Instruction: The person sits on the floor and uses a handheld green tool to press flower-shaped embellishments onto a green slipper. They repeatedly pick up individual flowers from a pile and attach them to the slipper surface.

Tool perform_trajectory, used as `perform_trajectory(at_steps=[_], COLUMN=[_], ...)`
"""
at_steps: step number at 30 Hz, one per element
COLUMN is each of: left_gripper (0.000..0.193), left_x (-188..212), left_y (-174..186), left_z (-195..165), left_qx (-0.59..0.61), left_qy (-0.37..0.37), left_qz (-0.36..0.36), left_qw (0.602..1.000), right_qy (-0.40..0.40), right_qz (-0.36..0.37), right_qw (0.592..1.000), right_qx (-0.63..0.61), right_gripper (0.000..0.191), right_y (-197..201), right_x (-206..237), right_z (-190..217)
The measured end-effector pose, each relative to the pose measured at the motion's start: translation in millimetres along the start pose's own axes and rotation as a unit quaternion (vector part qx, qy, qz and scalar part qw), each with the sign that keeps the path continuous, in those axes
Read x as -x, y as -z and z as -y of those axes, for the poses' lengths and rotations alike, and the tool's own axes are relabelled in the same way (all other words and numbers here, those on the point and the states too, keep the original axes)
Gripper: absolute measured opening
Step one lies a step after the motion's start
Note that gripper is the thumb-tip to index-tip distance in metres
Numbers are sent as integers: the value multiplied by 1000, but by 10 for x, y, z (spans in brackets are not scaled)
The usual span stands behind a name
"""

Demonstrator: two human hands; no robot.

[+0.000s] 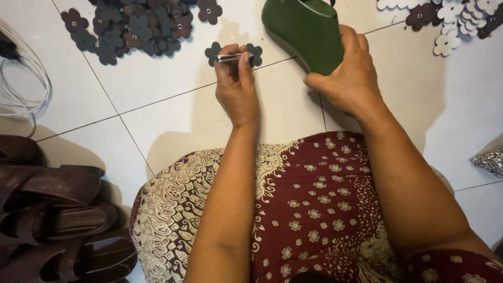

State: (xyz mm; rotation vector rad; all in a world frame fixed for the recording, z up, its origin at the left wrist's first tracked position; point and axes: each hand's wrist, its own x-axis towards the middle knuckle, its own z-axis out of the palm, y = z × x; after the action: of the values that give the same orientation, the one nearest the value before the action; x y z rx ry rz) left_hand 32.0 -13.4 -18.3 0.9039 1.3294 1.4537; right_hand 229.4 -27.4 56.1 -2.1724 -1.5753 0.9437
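Left hand (237,84) on flower cutout (233,54).

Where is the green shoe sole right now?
In the head view, the green shoe sole is at top centre, gripped by the right hand, just right of the left hand.

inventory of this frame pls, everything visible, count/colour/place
Flower cut-outs, dark: a heap, black and brown, floor top left.
Flower cut-outs, pale: a heap, white with some brown, top right.
Flower piece: two dark lobes showing, at the left fingertips.
Thin metal tool: one, silver, in left hand.
Green shoe form: one, top centre.
Sandals: several, dark brown, stacked bottom left.
White cord: one, left edge.
Shiny packet: one, silver, right edge.
Left hand: grips the tool.
Right hand: grips the form.
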Motion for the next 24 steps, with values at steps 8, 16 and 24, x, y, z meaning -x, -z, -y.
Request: perform_trajectory(at_steps=[8,16,24], left_gripper=[18,22,29], left_x=[-67,-122,-140], left_y=[-127,-155,-97], left_z=[-264,-351,-234], left_qx=[-345,-371,-413], left_qy=[-93,-126,-137], left_qz=[4,8,19], left_qw=[934,920,900], right_qy=[50,196,249], right_qz=[-41,-132,-99], right_qw=[998,971,956], right_qx=[21,-45,120], right_gripper=[90,80,94], right_y=[35,319,300], right_x=[-1,359,380], right_z=[6,263,390])
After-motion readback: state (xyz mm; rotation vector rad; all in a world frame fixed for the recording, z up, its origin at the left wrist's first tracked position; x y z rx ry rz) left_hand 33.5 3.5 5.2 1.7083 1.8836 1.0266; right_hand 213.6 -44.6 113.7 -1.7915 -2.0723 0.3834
